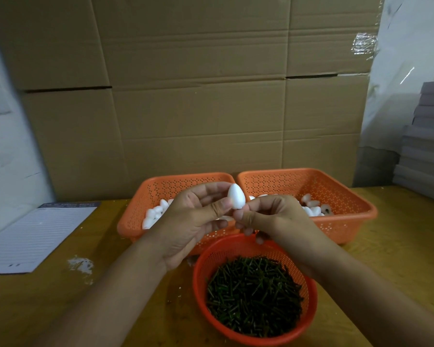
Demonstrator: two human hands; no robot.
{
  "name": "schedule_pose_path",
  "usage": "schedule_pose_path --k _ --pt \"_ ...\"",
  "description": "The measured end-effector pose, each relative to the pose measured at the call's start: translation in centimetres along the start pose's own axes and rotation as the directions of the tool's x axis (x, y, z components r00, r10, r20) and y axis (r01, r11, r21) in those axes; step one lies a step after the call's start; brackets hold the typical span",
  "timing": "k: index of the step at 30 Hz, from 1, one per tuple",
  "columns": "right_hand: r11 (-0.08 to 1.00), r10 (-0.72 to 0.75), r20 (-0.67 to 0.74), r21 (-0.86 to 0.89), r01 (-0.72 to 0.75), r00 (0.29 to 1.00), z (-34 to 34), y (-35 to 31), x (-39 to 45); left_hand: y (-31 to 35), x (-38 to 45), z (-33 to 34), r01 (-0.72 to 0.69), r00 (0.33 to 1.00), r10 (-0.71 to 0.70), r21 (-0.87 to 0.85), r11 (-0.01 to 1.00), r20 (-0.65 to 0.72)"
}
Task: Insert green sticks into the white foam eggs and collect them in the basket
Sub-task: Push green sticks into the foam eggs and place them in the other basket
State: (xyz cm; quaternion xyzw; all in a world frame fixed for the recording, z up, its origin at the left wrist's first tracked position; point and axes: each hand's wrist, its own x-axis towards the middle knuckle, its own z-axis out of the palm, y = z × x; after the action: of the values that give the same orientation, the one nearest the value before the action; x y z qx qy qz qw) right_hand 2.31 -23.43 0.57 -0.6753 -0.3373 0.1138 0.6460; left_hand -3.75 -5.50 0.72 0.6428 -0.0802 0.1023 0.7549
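Note:
My left hand [198,216] pinches a white foam egg [236,196] between thumb and fingers, held upright above the baskets. My right hand [268,216] has its fingers curled just under the egg's lower end; the stick it may be holding is hidden. A round red basket [198,274] full of short green sticks [253,299] sits in front. Behind stand two orange rectangular baskets: the left basket [135,211] holds plain white eggs [156,214], the right basket [356,204] holds several eggs [313,207].
A lined paper pad [35,239] lies at the left on the wooden table [398,246]. White foam crumbs [82,265] lie near it. A cardboard wall [198,96] stands behind the baskets, and grey stacked boards [426,146] rise at the right.

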Motion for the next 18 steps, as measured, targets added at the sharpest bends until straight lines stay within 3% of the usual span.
schedule_pose_path --k 10,13,15,18 --pt "0.999 -0.039 -0.138 -0.003 0.039 0.990 -0.2 0.3 0.3 -0.1 0.1 -0.1 -0.013 0.997 0.010 -0.042 0.999 -0.071" --pt "0.965 -0.096 -0.232 -0.259 0.033 0.968 -1.8 0.5 1.1 -0.1 0.3 -0.1 -0.003 0.989 0.001 -0.011 1.000 -0.150" --pt "0.855 -0.172 -0.332 -0.519 -0.027 0.928 -3.6 0.8 1.7 -0.2 0.4 -0.4 -0.010 0.975 0.023 0.062 0.998 -0.223" --pt "0.711 -0.226 -0.458 -0.681 -0.176 0.860 -6.4 1.5 2.2 -0.3 0.7 -1.5 -0.021 0.951 0.101 0.265 0.964 -0.292"
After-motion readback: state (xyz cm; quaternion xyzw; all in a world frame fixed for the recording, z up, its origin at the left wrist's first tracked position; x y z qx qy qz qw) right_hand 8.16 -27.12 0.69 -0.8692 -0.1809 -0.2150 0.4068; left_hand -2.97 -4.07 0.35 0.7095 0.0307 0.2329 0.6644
